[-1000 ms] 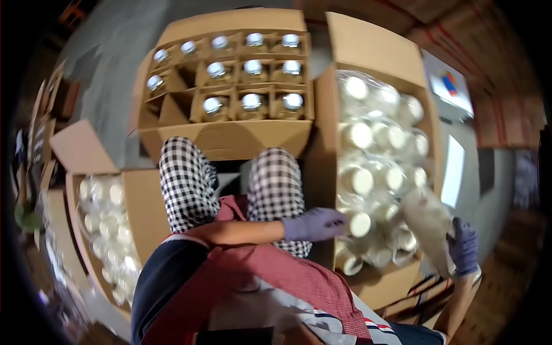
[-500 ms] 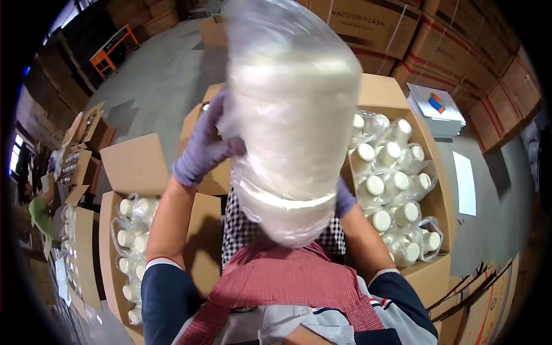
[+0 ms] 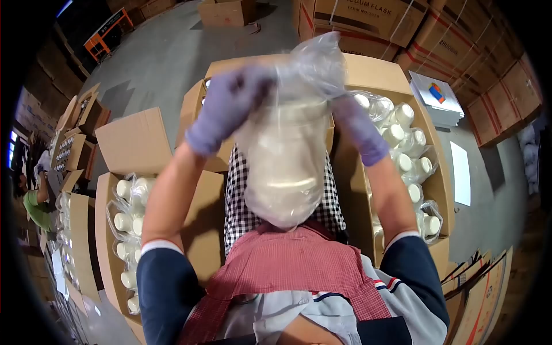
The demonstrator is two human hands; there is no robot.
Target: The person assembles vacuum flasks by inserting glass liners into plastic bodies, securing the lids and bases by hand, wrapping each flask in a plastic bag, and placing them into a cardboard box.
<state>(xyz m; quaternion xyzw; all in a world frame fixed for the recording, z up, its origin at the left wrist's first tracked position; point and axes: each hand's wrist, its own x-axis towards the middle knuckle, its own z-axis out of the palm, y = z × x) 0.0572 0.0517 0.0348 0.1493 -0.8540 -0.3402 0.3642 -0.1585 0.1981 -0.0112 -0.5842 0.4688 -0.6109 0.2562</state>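
A cream-white flask in a clear plastic bag [image 3: 287, 161] is upright in front of my chest, above my checked trousers. My left hand [image 3: 233, 106], in a purple glove, is closed on the upper left of the bag, its fingers blurred. At the bag's upper right my right hand [image 3: 359, 126], also gloved, grips the plastic just below the loose, bunched top. Behind the flask, a carton [image 3: 190, 112] is mostly hidden, with a few bottle caps showing at its left.
Open cartons of bagged white flasks stand to the right [image 3: 445, 201] and left [image 3: 103, 230]. White sheets [image 3: 437, 98] are stacked at the right. Closed cartons [image 3: 368, 20] are piled behind. A person in green [image 3: 37, 210] is at the far left.
The bagged flask came from the right carton up before my chest, then moved lower and farther from the camera. Both hands are now at the bag's upper part.
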